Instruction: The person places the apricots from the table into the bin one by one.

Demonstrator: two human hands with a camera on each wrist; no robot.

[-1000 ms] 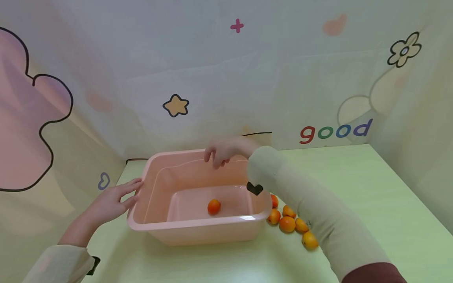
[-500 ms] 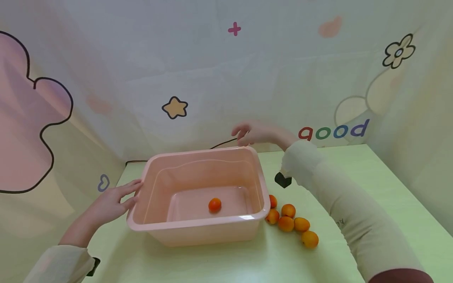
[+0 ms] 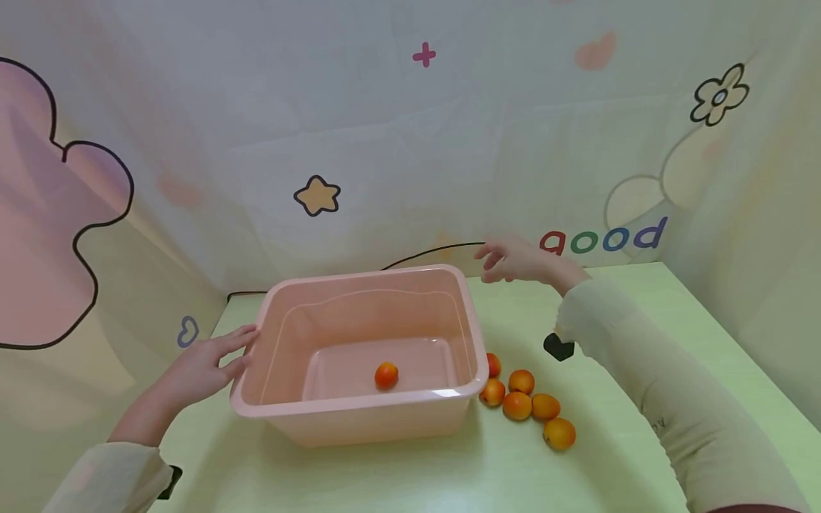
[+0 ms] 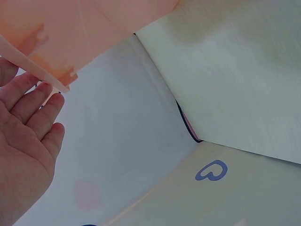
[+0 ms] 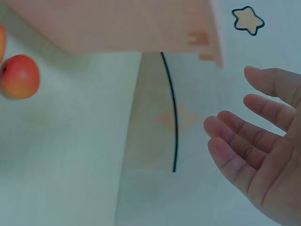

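Observation:
A pink plastic tub (image 3: 378, 407) sits on the table, with one small orange-red fruit (image 3: 386, 375) on its floor. My left hand (image 3: 200, 369) rests its fingertips at the tub's left rim, fingers nearly straight; the left wrist view has them just under the rim (image 4: 33, 66). Beyond the tub's back right corner, my right hand (image 3: 516, 261) hovers with fingers loosely bent and nothing in them, as the right wrist view confirms. Several similar fruits (image 3: 517, 405) lie on the table by the tub's right side; one red-yellow fruit (image 5: 20, 76) shows in the right wrist view.
The pale green table (image 3: 628, 335) meets a printed cloth backdrop (image 3: 410, 142) at the back. More cloth hangs along the left and right sides. A black drawn line (image 3: 442, 248) on the backdrop runs behind the tub.
My right hand has moved from over the tub out to the right, past its back right corner. The left hand stays at the rim. The fruit in the tub has barely shifted.

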